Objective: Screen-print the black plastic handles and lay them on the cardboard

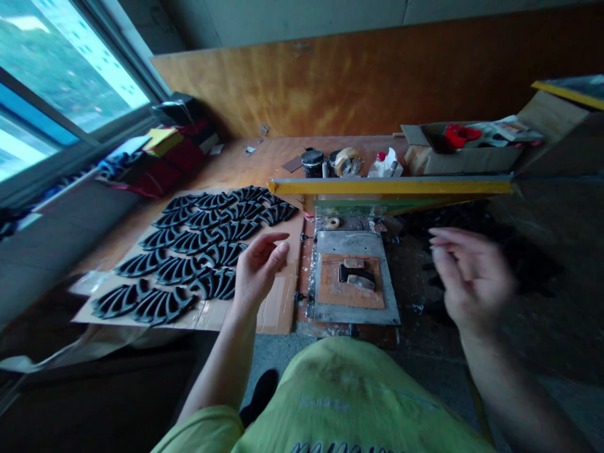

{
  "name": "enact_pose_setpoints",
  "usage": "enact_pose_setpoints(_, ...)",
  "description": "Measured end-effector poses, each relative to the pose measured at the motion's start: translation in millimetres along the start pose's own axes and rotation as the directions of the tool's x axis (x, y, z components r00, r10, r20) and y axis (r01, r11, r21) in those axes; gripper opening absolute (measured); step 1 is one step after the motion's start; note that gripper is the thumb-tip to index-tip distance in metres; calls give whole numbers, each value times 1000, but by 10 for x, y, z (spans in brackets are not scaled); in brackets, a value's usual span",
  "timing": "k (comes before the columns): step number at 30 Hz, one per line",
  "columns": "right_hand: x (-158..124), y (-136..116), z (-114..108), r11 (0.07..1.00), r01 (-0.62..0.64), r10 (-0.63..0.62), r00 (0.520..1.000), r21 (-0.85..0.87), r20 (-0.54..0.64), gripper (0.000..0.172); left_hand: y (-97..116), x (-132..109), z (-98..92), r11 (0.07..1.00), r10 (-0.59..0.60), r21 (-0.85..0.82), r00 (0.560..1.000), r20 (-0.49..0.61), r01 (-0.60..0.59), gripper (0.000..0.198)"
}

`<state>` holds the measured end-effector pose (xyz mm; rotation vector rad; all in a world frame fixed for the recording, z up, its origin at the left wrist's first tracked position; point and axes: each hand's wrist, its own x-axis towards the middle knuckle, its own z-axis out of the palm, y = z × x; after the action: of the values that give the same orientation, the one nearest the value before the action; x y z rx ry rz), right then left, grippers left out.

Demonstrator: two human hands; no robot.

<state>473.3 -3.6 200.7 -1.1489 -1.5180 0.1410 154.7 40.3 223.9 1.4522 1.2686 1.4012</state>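
My left hand [260,267] hovers over the right edge of a cardboard sheet [278,308], its fingers curled but apart, with nothing visible in it. Rows of black ribbed, fan-shaped parts [172,305] lie on that sheet. My right hand [472,274], blurred, is raised over the dark area at the right; thumb and fingers are bent with a gap between them, and no object shows there. Between the hands a metal plate [389,296] carries a brown board [328,292] with a small black piece [350,273] between blocks.
A yellow-edged frame [391,187] stands raised behind the plate. Behind it are a black jar [312,162], a tape roll [348,162] and a cardboard box [467,160] with red items. Dark parts [533,264] are heaped at the right. Red boxes [163,170] line the window side.
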Motion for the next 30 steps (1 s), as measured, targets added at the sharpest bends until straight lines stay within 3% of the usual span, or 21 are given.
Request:
enact_pose_setpoints(4, -324, 430, 572, 996, -9, 28, 976, -87, 216, 25, -103, 42, 0, 999, -7, -46, 997, -72, 3, 33)
enact_pose_setpoints(8, -716, 831, 1046, 974, 102, 18, 857, -204, 515, 34, -14, 74, 57, 997, 34, -70, 997, -69, -39, 32)
enact_pose_setpoints(12, -957, 1037, 1266, 916, 272, 12, 717, -295, 697, 46, -10, 97, 101, 996, 33, -75, 998, -56, -37, 30)
enact_pose_setpoints(15, -1063, 1126, 1340, 881, 338, 32, 656, -331, 754, 51, -47, 99, 104, 997, 18, -80, 999, -49, -22, 30)
enact_pose_setpoints(18, -1139, 1178, 1378, 865, 369, 31, 639, -341, 769, 53, -71, 105, 103, 995, 10, -99, 999, -44, -14, 30)
enact_pose_setpoints(23, -1200, 1185, 1403, 843, 395, 24, 650, -364, 760, 55, -71, 199, 140, 987, 24, -155, 998, -62, -33, 33)
enact_pose_setpoints(27, -1215, 1186, 1414, 833, 402, 20, 664, -380, 748, 57, -76, 390, 258, 979, 44, -196, 995, -91, -62, 45)
enact_pose_setpoints(30, -1222, 1182, 1430, 827, 393, 33, 679, -401, 733, 58, -91, 533, 376, 974, 12, -227, 999, -48, -23, 50)
